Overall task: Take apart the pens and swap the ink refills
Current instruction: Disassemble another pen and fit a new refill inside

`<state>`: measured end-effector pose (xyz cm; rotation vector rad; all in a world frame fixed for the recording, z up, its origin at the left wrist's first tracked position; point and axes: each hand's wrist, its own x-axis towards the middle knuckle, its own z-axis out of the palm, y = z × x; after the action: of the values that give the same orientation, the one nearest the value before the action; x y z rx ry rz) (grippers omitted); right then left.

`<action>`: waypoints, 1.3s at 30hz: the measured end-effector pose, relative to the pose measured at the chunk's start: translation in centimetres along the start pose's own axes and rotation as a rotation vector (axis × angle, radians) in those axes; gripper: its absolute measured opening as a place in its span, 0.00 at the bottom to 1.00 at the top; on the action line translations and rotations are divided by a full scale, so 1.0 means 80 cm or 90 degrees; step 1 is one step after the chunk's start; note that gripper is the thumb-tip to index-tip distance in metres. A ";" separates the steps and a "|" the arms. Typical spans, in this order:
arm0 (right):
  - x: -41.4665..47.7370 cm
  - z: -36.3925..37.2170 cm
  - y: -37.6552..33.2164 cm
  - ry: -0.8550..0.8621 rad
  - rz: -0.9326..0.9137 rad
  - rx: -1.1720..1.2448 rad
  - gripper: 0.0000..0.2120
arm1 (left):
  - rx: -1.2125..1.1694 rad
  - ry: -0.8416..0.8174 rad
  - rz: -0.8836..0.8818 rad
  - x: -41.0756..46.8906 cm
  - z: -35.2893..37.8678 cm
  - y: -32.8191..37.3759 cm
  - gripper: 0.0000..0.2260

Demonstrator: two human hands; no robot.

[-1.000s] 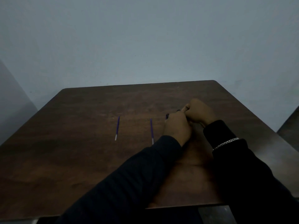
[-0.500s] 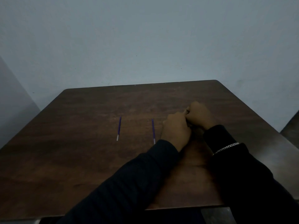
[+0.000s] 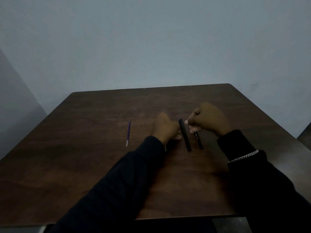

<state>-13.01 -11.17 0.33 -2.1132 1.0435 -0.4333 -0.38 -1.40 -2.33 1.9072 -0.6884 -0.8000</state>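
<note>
On the bench [image 3: 84,165] our right hand [image 3: 208,120] pinches one black barrel [image 3: 198,139], our left hand [image 3: 166,127] curls against the other [image 3: 184,134]; one refill [image 3: 128,132] lies apart; we should feed it in straight, gently.

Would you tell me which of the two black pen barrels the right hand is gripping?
The thinner, shorter barrel on the right; the right hand pinches its far end. The thicker barrel lies between the hands.
</note>
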 end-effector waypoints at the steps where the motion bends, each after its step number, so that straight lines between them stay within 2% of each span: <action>1: -0.001 0.004 -0.006 -0.013 0.007 -0.037 0.10 | -0.019 -0.007 -0.005 0.000 0.000 0.000 0.03; 6: 0.001 0.022 -0.017 -0.036 0.023 -0.156 0.10 | -0.055 -0.048 -0.008 -0.002 0.007 0.003 0.06; 8: 0.001 0.026 -0.017 -0.037 0.026 -0.137 0.10 | -0.037 -0.040 -0.005 -0.002 0.011 0.002 0.09; 11: 0.002 0.028 -0.014 -0.042 0.052 -0.060 0.14 | -0.047 -0.022 -0.006 -0.002 0.014 0.000 0.08; 16: -0.005 0.029 -0.009 -0.032 0.010 0.018 0.08 | -0.082 -0.011 0.006 -0.005 0.005 -0.006 0.05; 17: -0.006 0.028 -0.009 -0.027 -0.005 0.048 0.08 | -0.093 -0.016 0.020 -0.006 0.000 -0.005 0.02; 20: -0.009 0.026 -0.023 -0.026 -0.063 0.117 0.02 | -0.083 0.006 0.095 -0.006 -0.021 -0.001 0.11; 21: -0.009 0.026 -0.029 -0.034 -0.086 0.138 0.05 | -0.072 0.019 0.123 -0.008 -0.030 0.000 0.12; 24: -0.007 0.026 -0.048 -0.059 -0.138 0.228 0.07 | -0.059 0.044 0.228 -0.013 -0.057 0.000 0.12; 27: 0.001 0.028 -0.063 -0.030 -0.170 0.292 0.06 | -0.040 0.059 0.330 -0.020 -0.080 -0.005 0.11; 30: 0.011 0.037 -0.071 -0.011 -0.194 0.332 0.05 | -0.035 0.026 0.367 -0.022 -0.096 -0.011 0.10; 33: 0.016 0.051 -0.072 -0.015 -0.218 0.329 0.08 | -0.040 -0.015 0.388 -0.024 -0.102 -0.020 0.10; 36: 0.016 0.064 -0.066 -0.028 -0.235 0.358 0.03 | -0.003 0.003 0.423 -0.022 -0.105 -0.031 0.11; 39: 0.017 0.072 -0.058 -0.060 -0.221 0.421 0.04 | 0.004 0.029 0.436 -0.019 -0.104 -0.041 0.12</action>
<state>-6.36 -7.70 -0.19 -1.6788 0.3883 -0.7246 5.49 5.56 -1.94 1.5286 -1.2191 -0.3146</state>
